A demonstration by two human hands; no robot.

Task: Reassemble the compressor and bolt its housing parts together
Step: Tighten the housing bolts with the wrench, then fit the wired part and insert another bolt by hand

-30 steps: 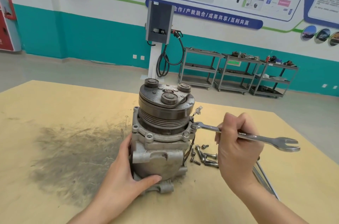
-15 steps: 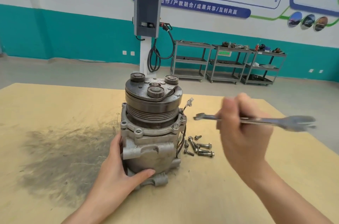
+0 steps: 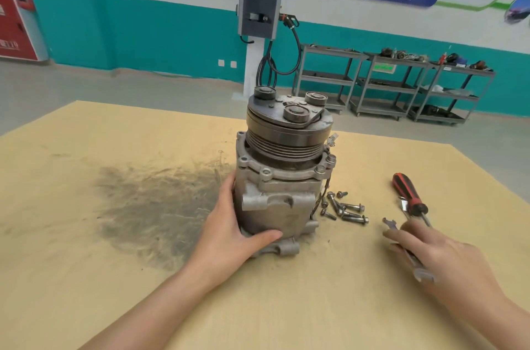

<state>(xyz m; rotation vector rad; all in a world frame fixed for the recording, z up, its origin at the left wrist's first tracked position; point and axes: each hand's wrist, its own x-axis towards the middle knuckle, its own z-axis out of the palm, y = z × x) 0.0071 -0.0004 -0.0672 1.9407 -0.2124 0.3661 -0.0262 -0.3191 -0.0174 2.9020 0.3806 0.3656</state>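
Note:
The grey metal compressor stands upright on the table with its grooved pulley and clutch plate on top. My left hand grips its lower housing from the left, thumb across the front. One bolt sticks up from the flange at the right. Several loose bolts lie on the table just right of the housing. The steel wrench lies flat on the table at the right, and my right hand rests over it with its fingers stretched out. Both ends of the wrench show past the hand.
A red-and-black screwdriver lies beyond my right hand, over another thin metal tool. The yellow table carries a dark grease smear left of the compressor. Grey shelf carts and a charging post stand on the floor behind.
My right hand has taken the wrench off the flange bolt, swung it right and down, and laid it on the table. My left hand has stayed on the housing.

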